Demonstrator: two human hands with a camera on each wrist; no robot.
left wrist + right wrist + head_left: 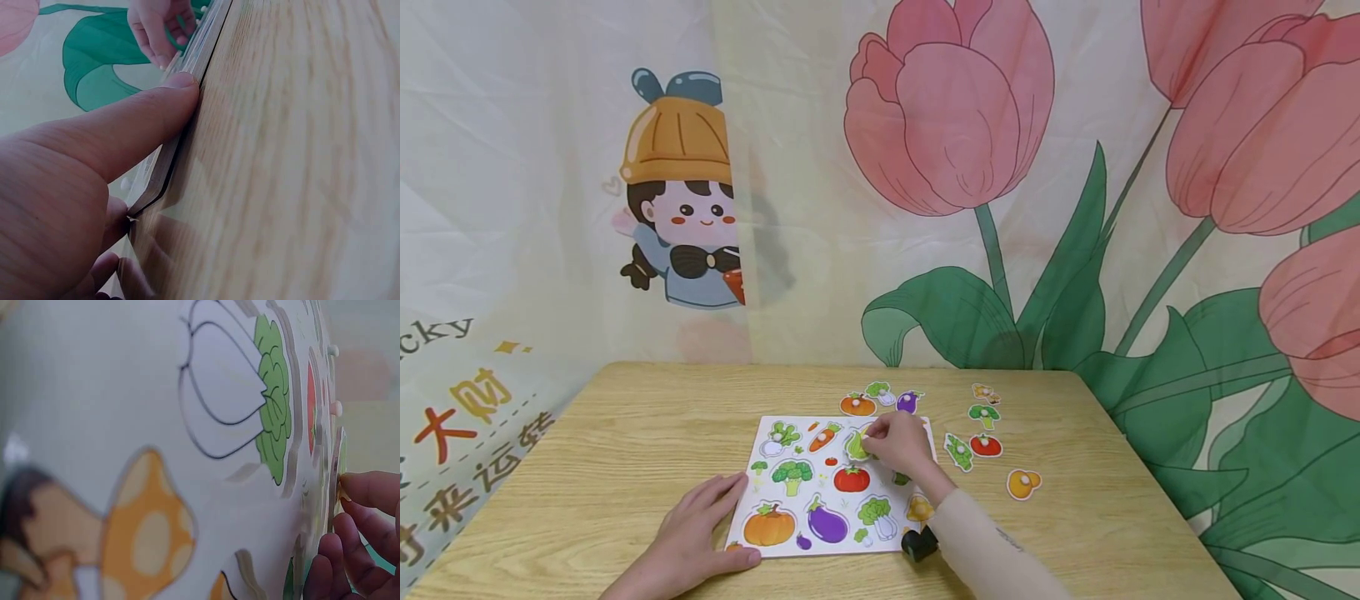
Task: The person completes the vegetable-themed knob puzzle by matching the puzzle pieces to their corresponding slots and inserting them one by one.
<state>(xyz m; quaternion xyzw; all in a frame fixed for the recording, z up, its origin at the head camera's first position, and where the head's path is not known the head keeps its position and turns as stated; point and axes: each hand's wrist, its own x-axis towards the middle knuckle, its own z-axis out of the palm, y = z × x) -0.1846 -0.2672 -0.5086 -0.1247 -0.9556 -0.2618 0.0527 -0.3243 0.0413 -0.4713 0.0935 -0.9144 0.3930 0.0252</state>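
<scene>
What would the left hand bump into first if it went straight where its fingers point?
Most likely the white puzzle board. The left hand has its fingers right by the board's left edge, though any tiny gap is hard to see.

On the right we are wearing a cream-beige sleeve [988,554], its cuff [952,505] leaving the right hand [897,442] bare. A small dark marking [1009,540], possibly lettering, is running along the sleeve. A blocky black device [919,544] is showing at the cuff's left side. Our left hand [696,525] is showing bare.
</scene>
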